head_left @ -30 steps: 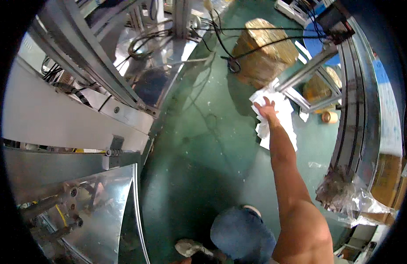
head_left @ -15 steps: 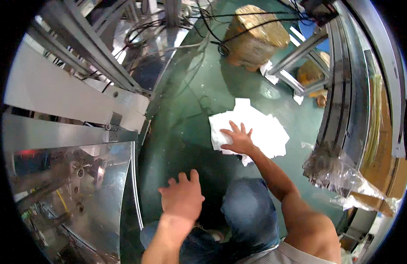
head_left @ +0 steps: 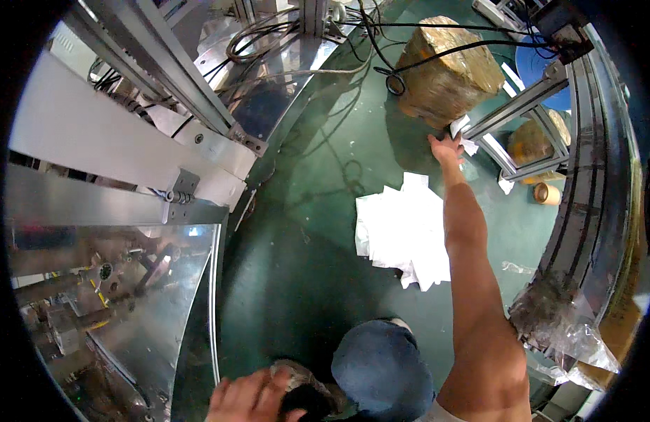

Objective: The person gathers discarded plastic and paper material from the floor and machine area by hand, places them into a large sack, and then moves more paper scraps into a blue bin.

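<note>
White paper sheets (head_left: 406, 228), matt, bodyward of right hand (head_left: 447, 149); wrapped bundle (head_left: 444, 88) beyond it: glossy, wrinkled plastic film. Floor (head_left: 297, 232) below: smooth, slight sheen. Frame (head_left: 516, 107) right of hand: satin metal.

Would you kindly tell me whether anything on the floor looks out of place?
Yes: white sheets lie in a ragged pile on the green floor, and a white scrap lies apart near the metal frame.

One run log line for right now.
Left hand: low in view, nothing visible held | right hand: outstretched beside white scraps, grip unclear | white sheets: loose pile on green floor
</note>
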`<action>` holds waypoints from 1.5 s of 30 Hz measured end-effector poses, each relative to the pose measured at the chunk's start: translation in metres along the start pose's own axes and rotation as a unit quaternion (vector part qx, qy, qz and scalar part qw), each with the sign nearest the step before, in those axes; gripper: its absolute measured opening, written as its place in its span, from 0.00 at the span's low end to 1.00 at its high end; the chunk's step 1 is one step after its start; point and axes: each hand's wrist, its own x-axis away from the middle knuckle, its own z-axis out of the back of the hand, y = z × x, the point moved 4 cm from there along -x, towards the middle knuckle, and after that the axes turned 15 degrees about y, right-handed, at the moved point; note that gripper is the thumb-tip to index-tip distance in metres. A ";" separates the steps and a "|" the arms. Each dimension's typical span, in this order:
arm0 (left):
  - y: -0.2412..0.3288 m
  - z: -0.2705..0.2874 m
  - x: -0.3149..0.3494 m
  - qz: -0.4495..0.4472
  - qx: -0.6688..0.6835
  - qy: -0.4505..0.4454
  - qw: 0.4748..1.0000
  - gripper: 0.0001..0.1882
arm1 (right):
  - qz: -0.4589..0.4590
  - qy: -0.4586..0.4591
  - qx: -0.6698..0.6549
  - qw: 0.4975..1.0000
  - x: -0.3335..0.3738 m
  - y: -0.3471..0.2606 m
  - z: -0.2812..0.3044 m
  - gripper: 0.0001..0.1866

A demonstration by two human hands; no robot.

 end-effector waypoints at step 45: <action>-0.030 -0.343 -0.250 0.278 0.687 -0.060 0.669 0.33 | 0.010 -0.448 -0.438 0.779 0.318 0.028 0.064 0.49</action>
